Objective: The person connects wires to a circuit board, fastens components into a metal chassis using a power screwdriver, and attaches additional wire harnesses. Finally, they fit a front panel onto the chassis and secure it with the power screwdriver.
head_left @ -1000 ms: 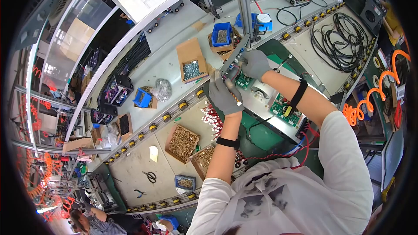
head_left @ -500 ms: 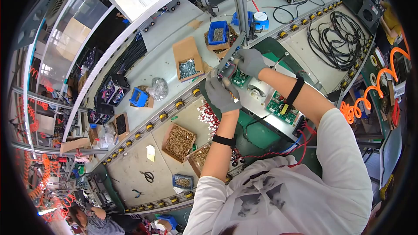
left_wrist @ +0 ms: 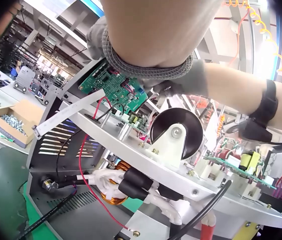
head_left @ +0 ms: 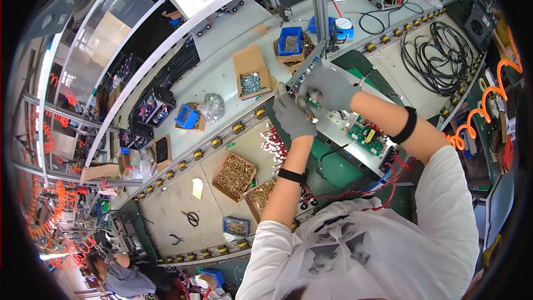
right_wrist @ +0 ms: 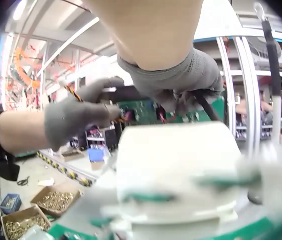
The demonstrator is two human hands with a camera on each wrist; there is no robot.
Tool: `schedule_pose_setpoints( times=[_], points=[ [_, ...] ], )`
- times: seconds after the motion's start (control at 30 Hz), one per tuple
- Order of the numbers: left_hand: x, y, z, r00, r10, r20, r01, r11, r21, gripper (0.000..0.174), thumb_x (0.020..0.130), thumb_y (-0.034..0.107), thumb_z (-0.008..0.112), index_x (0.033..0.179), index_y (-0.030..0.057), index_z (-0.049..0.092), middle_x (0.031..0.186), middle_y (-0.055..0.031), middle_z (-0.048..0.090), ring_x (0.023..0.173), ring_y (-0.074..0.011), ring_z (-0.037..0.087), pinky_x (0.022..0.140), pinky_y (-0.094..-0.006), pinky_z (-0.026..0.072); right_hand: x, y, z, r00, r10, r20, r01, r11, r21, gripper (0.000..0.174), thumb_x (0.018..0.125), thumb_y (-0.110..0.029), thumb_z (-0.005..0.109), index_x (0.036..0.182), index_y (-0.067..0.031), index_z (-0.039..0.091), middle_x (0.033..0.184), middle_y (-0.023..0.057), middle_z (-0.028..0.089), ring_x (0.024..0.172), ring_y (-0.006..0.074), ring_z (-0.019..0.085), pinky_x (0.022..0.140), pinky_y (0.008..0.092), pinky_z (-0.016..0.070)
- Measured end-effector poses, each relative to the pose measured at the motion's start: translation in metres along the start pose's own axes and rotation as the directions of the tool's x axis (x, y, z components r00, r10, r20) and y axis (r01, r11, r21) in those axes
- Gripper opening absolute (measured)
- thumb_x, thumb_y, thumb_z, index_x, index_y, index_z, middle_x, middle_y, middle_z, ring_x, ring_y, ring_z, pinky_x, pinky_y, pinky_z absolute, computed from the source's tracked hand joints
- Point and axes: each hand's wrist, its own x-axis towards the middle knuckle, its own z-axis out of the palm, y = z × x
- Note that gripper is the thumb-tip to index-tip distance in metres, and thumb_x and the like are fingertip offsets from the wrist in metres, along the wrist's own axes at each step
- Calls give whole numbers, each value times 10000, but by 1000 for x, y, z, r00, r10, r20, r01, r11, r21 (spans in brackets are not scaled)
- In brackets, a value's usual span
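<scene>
Both hands wear grey gloves and work at the upright front panel (head_left: 307, 70) of an open metal chassis (head_left: 332, 133). My left hand (head_left: 293, 115) grips the panel's near end, thumb and fingers on either side of its dark edge in the right wrist view. A thin wire bundle (right_wrist: 73, 93) in orange, yellow and black crosses that hand and ends in a white connector (head_left: 315, 119). My right hand (head_left: 331, 86) has bent fingers behind the panel, over a green circuit board (left_wrist: 116, 90); it is blurred, and I cannot tell what its fingertips hold.
A second circuit board (head_left: 368, 138) sits on the chassis. Red-and-white connectors (head_left: 273, 145) lie beside it. Cardboard boxes of brass parts (head_left: 235, 176), scissors (head_left: 191, 218) and a blue bin (head_left: 236, 226) stand nearer. A box of screws (head_left: 251, 83) lies beyond the rollers; coiled black cable (head_left: 436, 58) lies right.
The head view has shifted slightly. My right hand has come back a little from the panel and now covers more of the small green board. The left hand stays at the panel's end.
</scene>
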Motion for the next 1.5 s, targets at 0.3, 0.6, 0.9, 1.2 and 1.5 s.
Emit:
schedule_pose_setpoints(
  times=[0.3, 0.6, 0.9, 1.2, 1.5],
  points=[
    [-23, 15, -13, 987, 146, -63, -149, 988, -40, 463, 756, 130, 637, 1197, 45, 524, 1185, -182, 473, 1063, -361, 454, 916, -440, 359, -14, 13, 21, 993, -46, 108, -26, 811, 585, 186, 854, -195, 606, 966, -55, 652, 890, 83, 633, 804, 185, 600, 726, 307, 476],
    [-43, -5, -6, 976, 1, 216, 68, 949, -308, 660, 702, 138, 677, 1301, 47, 417, 1208, -217, 452, 1140, -411, 448, 958, -450, 396, -13, 11, 12, 842, -154, 516, -239, 752, 615, 192, 823, -158, 594, 962, -28, 618, 901, 44, 605, 807, 118, 553, 702, 287, 462],
    [-70, -52, 0, 789, -413, 455, 483, 874, -44, 408, 885, 419, 486, 1127, 97, 553, 898, -171, 613, 950, -375, 546, 832, -451, 425, -4, 18, -33, 998, 49, 40, -62, 655, 753, 320, 826, -137, 622, 1124, -41, 553, 992, 45, 588, 974, 122, 541, 891, 275, 429],
    [-59, -86, -26, 736, -561, 379, 636, 379, -672, 218, 840, 162, 678, 985, 36, 575, 765, -2, 581, 636, -97, 544, 562, -242, 444, -33, -15, -30, 764, 69, 642, -122, 992, 38, 291, 802, -312, 629, 1009, -108, 652, 980, 93, 646, 907, 228, 614, 807, 346, 477],
    [-97, -137, 26, 698, -641, 318, 707, 548, -447, 340, 878, 278, 608, 1117, 49, 533, 979, -74, 614, 865, -214, 598, 743, -321, 485, -16, -28, -61, 962, -64, 265, 97, 989, -114, 303, 812, -310, 608, 1036, -106, 622, 1007, 129, 608, 952, 314, 566, 836, 392, 445]
  ],
)
